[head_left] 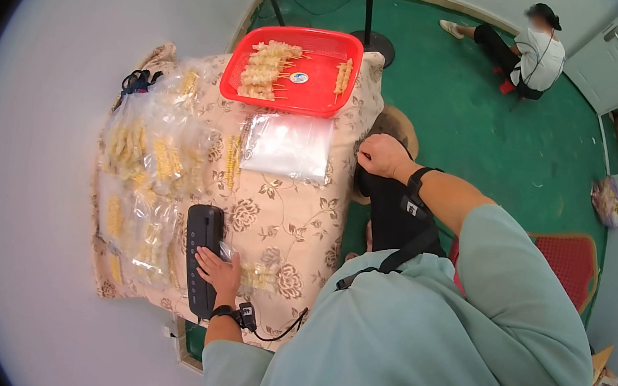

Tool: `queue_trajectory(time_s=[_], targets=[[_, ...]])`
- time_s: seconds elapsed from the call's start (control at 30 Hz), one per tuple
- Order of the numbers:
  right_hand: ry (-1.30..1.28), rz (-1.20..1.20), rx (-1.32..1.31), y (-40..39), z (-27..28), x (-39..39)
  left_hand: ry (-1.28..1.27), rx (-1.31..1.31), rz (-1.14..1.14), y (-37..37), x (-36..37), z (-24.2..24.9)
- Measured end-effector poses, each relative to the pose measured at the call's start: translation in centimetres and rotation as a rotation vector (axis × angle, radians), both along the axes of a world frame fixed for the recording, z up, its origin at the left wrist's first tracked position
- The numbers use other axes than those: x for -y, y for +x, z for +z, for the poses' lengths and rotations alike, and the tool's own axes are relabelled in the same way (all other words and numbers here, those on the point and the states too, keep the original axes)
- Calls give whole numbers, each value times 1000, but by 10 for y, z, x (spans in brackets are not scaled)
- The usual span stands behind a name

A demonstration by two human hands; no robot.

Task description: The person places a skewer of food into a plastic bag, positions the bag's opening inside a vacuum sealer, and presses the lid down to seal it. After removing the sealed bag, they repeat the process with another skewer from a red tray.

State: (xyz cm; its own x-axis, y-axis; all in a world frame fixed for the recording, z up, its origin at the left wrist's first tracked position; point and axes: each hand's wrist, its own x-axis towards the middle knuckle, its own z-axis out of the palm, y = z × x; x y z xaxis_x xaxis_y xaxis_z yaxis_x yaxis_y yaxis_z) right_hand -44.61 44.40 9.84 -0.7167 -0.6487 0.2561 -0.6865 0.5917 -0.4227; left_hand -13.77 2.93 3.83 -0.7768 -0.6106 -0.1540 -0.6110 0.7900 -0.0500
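Note:
My left hand (218, 270) lies on a black vacuum sealer (202, 245), fingers stretched out and spread over its lid. A clear bag (259, 275) with pale food in it lies right beside the sealer, its end near the machine's edge and partly hidden by my hand. My right hand (384, 156) rests on my knee with its fingers curled in, and nothing shows in it. Nearest to it on the table is a stack of flat clear plastic bags (288, 146). A yellow skewer (232, 159) lies beside that stack.
A red tray (232, 74) with several skewers stands at the table's far end. Filled bags (162, 154) cover the wall side of the flowered tablecloth (304, 227). A stand base (375, 45) is on the green floor. Another person (538, 55) sits on the floor, near the door.

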Motion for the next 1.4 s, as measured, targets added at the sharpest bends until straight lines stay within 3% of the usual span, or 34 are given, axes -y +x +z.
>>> queue_trajectory(time_s=[1.4], targets=[[-59,53,-85,-8,-8,2,-14,-56,-22,1,-3,2]])
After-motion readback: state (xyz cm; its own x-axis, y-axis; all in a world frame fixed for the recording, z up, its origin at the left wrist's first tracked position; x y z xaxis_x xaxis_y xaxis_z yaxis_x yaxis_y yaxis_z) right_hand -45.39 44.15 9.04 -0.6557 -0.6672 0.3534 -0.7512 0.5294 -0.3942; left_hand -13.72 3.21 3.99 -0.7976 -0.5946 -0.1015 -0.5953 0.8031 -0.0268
